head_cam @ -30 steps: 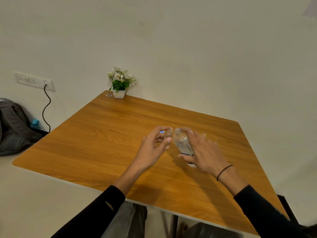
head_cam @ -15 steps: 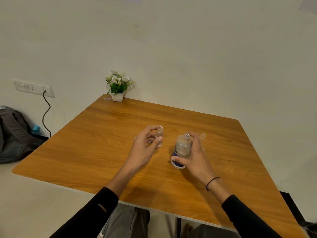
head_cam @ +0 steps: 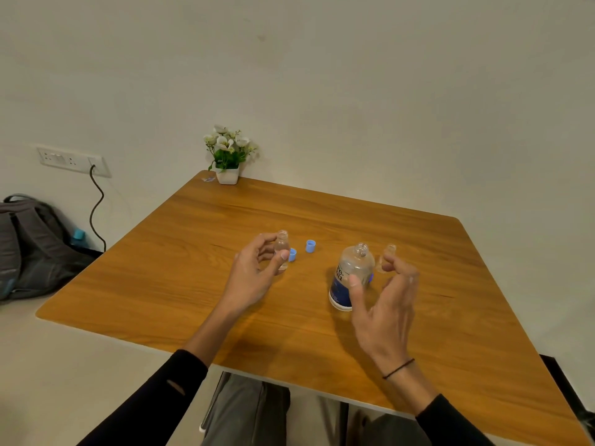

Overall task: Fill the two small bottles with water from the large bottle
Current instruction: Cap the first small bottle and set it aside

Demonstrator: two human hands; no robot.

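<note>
The large clear bottle with a blue label stands upright and uncapped on the wooden table. My right hand hovers just right of it, fingers spread, the thumb close to its side and nothing gripped. A small clear bottle stands uncapped behind my right fingertips. My left hand pinches the other small bottle upright, its mouth uncovered. Two blue caps lie between the hands.
A white pot of flowers sits at the table's far left corner. A grey backpack lies on the floor at the left, below a wall socket with a dark cable.
The large bottle went from tilted against the left small bottle to standing upright on the table. My right hand let go of it and spread its fingers. My left hand drew its small bottle leftward.
</note>
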